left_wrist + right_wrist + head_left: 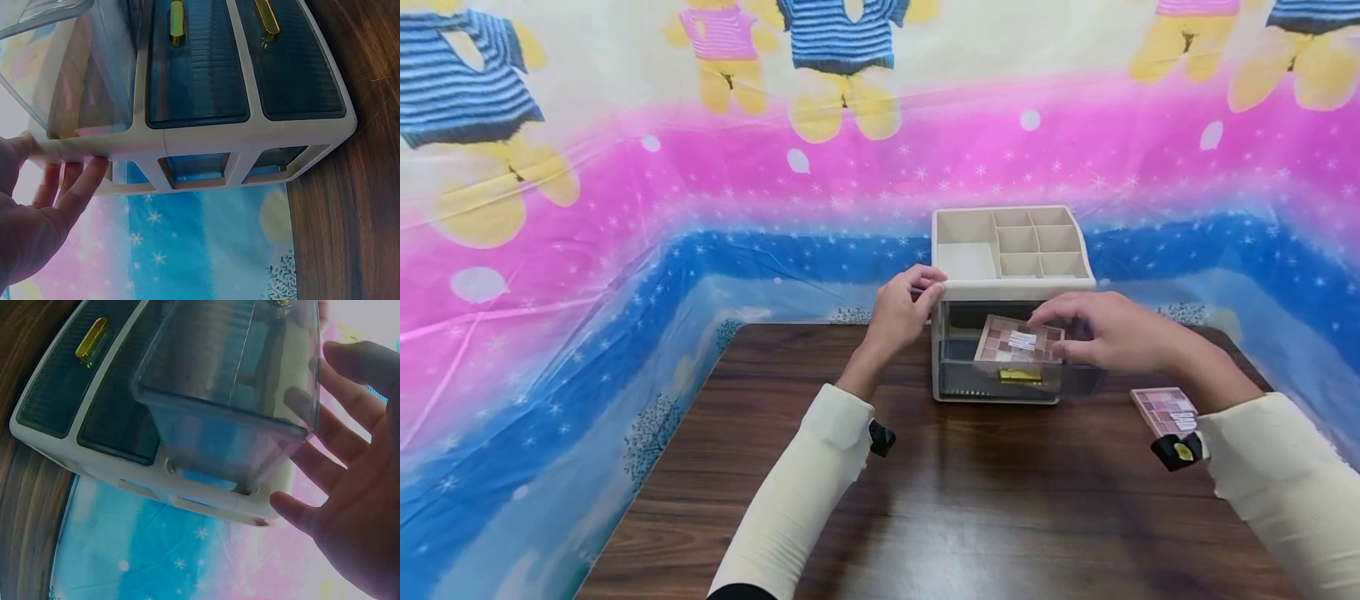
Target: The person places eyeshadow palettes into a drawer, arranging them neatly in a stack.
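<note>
A cream desktop drawer organizer (1015,289) stands at the back of the table, its clear top drawer (206,406) pulled out. My left hand (904,307) grips the organizer's upper left edge; in the left wrist view its fingers (81,187) lie along the side wall. An eyeshadow palette (1011,340) lies tilted at the open drawer. Over the drawer's right side is my right hand (1108,332), its thumb and fingers apart beside the palette. The right wrist view shows this hand's fingers (337,437) spread, some of them seen through the clear drawer wall.
Another eyeshadow palette (1161,408) lies on the brown wooden table (985,500), near the right sleeve. Two lower drawers with gold handles (267,22) are closed. Divided compartments (1037,242) top the organizer. A patterned cloth (820,183) hangs behind.
</note>
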Motion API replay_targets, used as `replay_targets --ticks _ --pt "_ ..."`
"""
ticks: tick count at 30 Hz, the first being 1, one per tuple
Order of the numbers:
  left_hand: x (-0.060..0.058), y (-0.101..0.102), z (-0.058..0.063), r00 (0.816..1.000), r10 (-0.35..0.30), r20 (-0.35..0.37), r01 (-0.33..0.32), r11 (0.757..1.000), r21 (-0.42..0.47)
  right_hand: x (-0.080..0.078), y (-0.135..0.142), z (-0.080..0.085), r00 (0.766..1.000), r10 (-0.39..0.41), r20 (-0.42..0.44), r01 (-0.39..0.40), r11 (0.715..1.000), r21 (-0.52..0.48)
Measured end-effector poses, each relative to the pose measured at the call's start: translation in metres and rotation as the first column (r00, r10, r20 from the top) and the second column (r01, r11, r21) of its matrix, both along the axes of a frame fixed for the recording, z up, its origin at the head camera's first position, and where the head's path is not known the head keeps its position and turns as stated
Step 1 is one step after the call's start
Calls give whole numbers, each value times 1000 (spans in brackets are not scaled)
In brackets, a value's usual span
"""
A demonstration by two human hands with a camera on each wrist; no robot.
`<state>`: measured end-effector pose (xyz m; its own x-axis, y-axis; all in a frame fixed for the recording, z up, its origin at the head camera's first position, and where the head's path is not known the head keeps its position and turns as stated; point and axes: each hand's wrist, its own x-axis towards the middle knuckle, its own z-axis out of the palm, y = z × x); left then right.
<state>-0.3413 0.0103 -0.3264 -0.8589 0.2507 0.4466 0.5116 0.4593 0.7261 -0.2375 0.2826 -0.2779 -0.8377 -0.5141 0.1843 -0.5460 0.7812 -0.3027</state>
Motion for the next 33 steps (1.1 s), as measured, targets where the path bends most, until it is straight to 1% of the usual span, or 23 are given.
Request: replay_targets --ticks 2,4,8,11,14,16,17,20,23,24,26,28,31,33 --pt "0 0 0 1000 -3 4 3 1000 5 1 0 0 999 -28 -34 27 999 -19" --pt "0 0 -1 1000 -2 4 2 1000 6 2 3 -1 996 -72 -56 69 997 -42" --pt "-1 0 -1 1000 3 0 -3 1000 1 7 11 -1 977 -188 -103 181 981 -70" --pt "-1 1 -1 1000 2 0 -2 1000 -3 8 20 -2 948 -284 -142 272 957 -101" --pt "-1 1 -1 1000 -3 2 3 1000 1 10 31 -4 914 -383 -132 365 920 -143" --pt "-1 1 -1 1000 -7 2 7 1000 6 8 39 -7 895 -434 -102 416 895 -158" --pt "-1 1 0 1000 -8 2 8 1000 9 7 44 -9 888 -452 -83 438 887 -144" --pt "-1 0 0 1000 -7 -5 7 1000 10 0 62 -21 885 -463 -43 462 886 -40" --pt "-1 0 1 1000 -5 -11 5 1000 1 -7 79 -40 881 -473 10 471 879 75" --pt "-2 0 1 1000 -6 -13 6 1000 -1 -8 85 -48 874 -484 31 479 872 100" --pt "-2 0 1 1000 -9 -15 9 1000 -7 -9 95 -62 844 -530 83 518 846 131" --pt "-2 0 0 1000 -14 -11 14 1000 -7 -9 104 -76 803 -580 137 561 813 155" --pt "-1 0 0 1000 -19 -2 19 1000 -8 -8 116 -95 726 -654 212 622 757 202" --pt "-1 0 0 1000 -21 4 21 1000 -5 -8 123 -106 680 -686 258 649 727 222"
